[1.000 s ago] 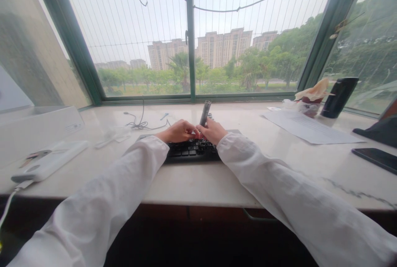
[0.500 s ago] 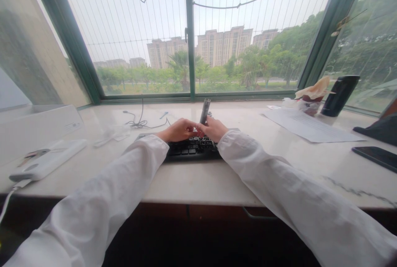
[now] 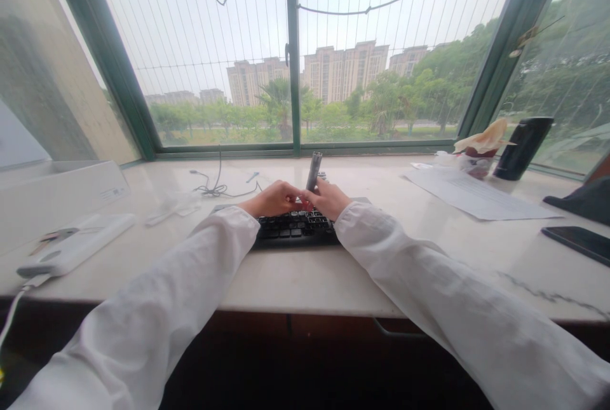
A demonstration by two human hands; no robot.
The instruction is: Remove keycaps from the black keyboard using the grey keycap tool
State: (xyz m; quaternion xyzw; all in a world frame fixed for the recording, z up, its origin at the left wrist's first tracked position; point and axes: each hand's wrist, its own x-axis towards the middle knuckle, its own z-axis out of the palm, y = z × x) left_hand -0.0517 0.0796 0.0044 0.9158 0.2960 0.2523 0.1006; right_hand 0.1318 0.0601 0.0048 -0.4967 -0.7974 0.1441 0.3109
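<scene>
My left hand (image 3: pixel 274 198) and my right hand (image 3: pixel 328 198) meet over the back rows of a black keyboard (image 3: pixel 295 231) on a pale stone sill (image 3: pixel 309 270). A slim grey cylinder, like a pen-shaped tool (image 3: pixel 314 171), stands up from my right hand's closed fingers. My left hand's fingers are curled and pinch something small and reddish at the tool's lower end, right where the two hands touch. Both arms are in white sleeves.
A white device with a cable (image 3: pixel 71 248) and a white box (image 3: pixel 57 191) lie at the left. Thin cables (image 3: pixel 214 189) trail behind the keyboard. At the right are paper sheets (image 3: pixel 471 197), a black cup (image 3: pixel 521 148), a phone (image 3: pixel 579 241) and a window (image 3: pixel 295 47) behind.
Both hands stay together over the keyboard with the grey tool upright; only slight shifts of the view.
</scene>
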